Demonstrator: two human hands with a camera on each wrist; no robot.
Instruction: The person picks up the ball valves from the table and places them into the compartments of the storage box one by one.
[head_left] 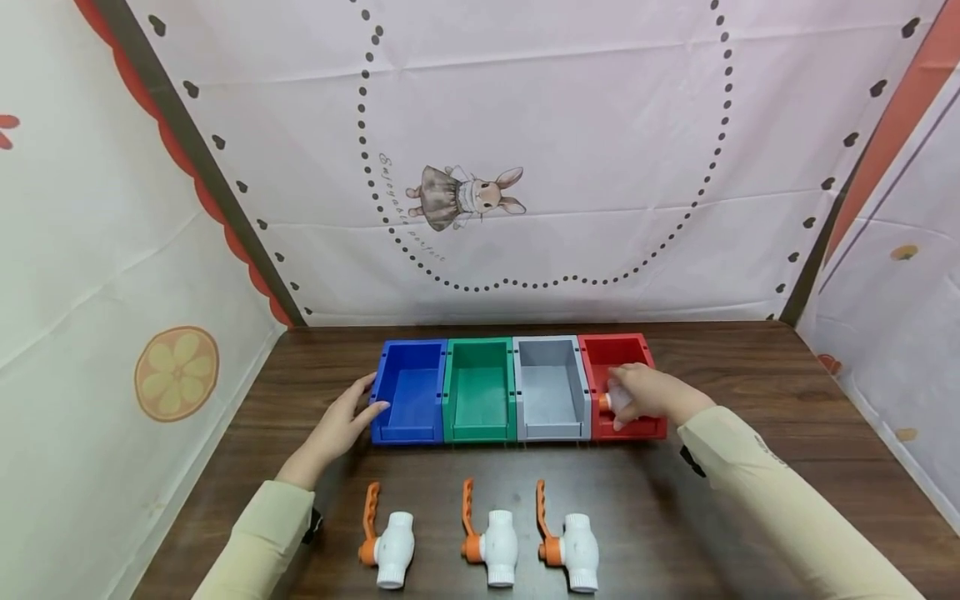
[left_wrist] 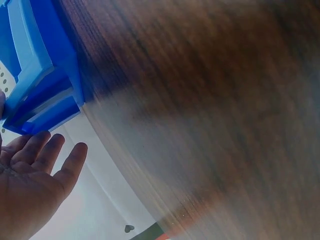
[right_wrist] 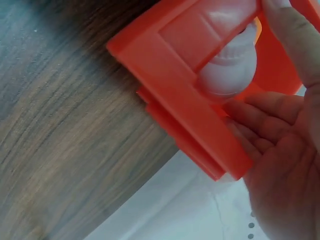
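In the head view my right hand [head_left: 647, 393] reaches into the red bin [head_left: 642, 430] at the right end of the row. Its fingers and thumb are around a white plastic ball valve [head_left: 619, 398] with an orange part. The right wrist view shows the valve's white body [right_wrist: 231, 75] inside the bin, between thumb and fingers; its handle is mostly hidden. My left hand [head_left: 341, 429] is at the left side of the blue bin [head_left: 407, 434], thumb over the rim, fingers fairly straight along the outside. It carries nothing.
Between the blue and red bins stand a green bin [head_left: 480, 432] and a grey bin [head_left: 553, 431]. Nearer on the wooden table lie three white valves with orange handles: a left valve [head_left: 395, 550], a middle valve [head_left: 500, 548] and a right valve [head_left: 581, 552]. A printed cloth [head_left: 600, 167] hangs behind.
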